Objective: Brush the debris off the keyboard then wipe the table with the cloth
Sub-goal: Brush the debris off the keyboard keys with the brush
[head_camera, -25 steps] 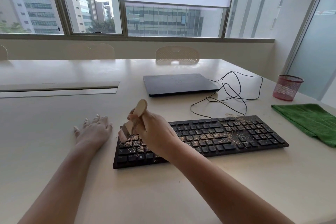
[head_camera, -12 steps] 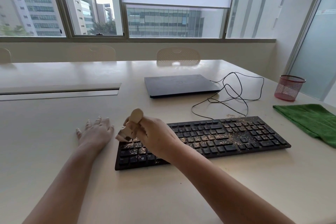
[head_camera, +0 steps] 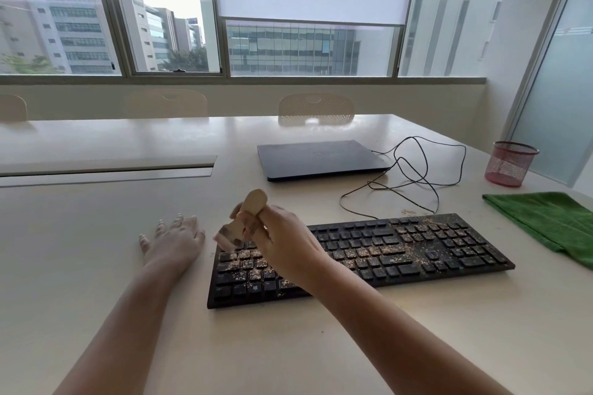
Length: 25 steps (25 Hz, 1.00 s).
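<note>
Tabletop (head_camera: 96,266): right hand (head_camera: 282,250) grips brush (head_camera: 244,221), bristles down-left; left hand (head_camera: 175,242) flat.

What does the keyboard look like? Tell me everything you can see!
The keyboard is long, flat and black, looks like plastic, and lies on the pale table, slightly slanted. Tan crumbs are scattered over most of its keys. A thin black cord loops behind it. The right hand holds a small wooden brush over its left end. The left hand rests on the table just beside it.
</note>
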{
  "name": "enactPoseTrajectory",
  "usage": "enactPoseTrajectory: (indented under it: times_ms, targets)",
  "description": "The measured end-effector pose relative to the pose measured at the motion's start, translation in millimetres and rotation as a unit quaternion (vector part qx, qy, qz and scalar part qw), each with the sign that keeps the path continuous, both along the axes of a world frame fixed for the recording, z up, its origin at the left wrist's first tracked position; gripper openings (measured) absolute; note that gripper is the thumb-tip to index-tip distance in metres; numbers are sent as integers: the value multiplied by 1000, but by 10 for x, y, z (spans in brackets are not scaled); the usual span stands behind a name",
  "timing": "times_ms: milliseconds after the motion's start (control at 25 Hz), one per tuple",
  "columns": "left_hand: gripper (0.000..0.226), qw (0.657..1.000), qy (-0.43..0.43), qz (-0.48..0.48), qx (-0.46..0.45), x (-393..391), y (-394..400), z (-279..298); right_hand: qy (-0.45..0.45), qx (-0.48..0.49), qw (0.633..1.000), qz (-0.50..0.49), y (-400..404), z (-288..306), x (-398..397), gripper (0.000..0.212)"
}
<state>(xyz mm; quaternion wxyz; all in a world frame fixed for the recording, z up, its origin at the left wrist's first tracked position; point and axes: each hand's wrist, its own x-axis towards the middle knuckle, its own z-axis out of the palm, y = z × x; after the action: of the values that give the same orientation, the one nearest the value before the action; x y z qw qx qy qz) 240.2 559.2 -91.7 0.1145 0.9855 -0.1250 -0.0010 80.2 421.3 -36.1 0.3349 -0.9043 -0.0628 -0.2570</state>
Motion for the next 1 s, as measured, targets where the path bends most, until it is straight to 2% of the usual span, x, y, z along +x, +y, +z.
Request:
enactPoseTrajectory:
  times_ms: [160,280,360,480,600,680,760,840,920,1000]
  targets:
    - [52,1000,1,0,2,3,3,1,40,-29,999,23,15,15,-5,27]
    - [52,1000,4,0,2,10,2,0,61,-73,995,-28,-96,91,-27,29]
    - [52,1000,4,1,-1,11,8,-3,56,-43,996,-50,-191,105,-20,26]
    - [52,1000,3,1,-5,14,6,-8,61,48,996,37,-162,21,45,24]
    - [51,1000,4,3,-8,7,-1,-7,71,41,993,90,-70,-89,101,25]
    - [51,1000,2,1,-6,11,2,-8,67,-3,996,63,-110,-36,97,19]
    - [51,1000,2,0,-5,11,3,-4,60,-43,997,17,-214,-6,94,22]
    - [51,1000,2,0,-6,13,1,-2,44,-7,999,3,-263,13,82,23]
    - [50,1000,1,-2,-5,12,-3,-1,36,44,998,36,-192,23,65,23]
    - [49,1000,1,-2,-5,5,-3,3,40,29,997,57,-117,5,60,23]
